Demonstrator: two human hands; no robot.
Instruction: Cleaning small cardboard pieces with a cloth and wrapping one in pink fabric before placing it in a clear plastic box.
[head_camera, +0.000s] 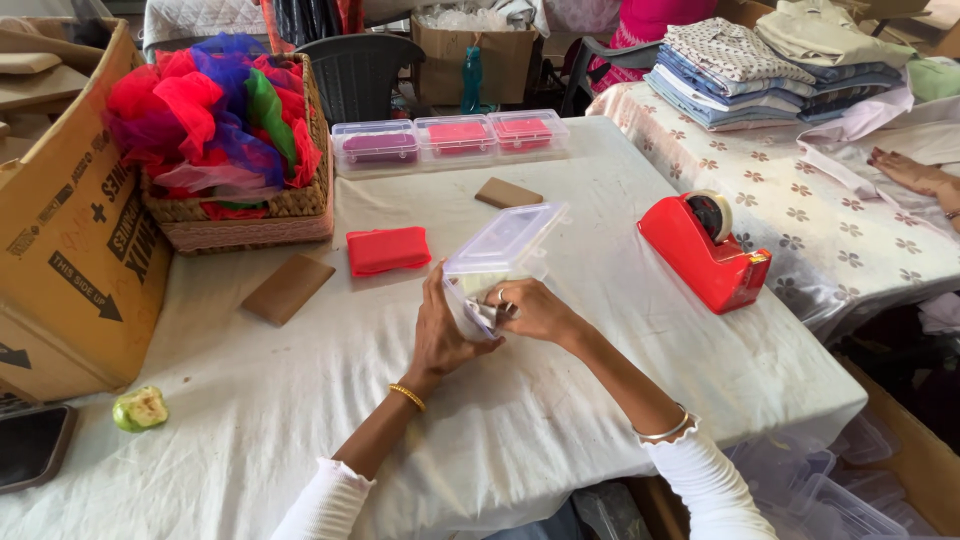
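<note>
Your left hand (440, 335) clamps the clear box (490, 275) from its left side; your right hand's fingers (505, 298) pinch pale material at its near, open edge, lid tilted far-right.

We see a table (300, 400) under a creased white cloth. On it lie a bitten green apple (140, 408) near the left edge, a brown card (288, 289), a folded red cloth (388, 250), a second card (508, 193), and a red tape dispenser (703, 250) to the right. At the far edge stand three clear lidded boxes (450, 140) in a row (pink and red inside). A wicker basket (245, 215) of bright netting sits far left, just beside a cardboard carton (70, 250).
</note>
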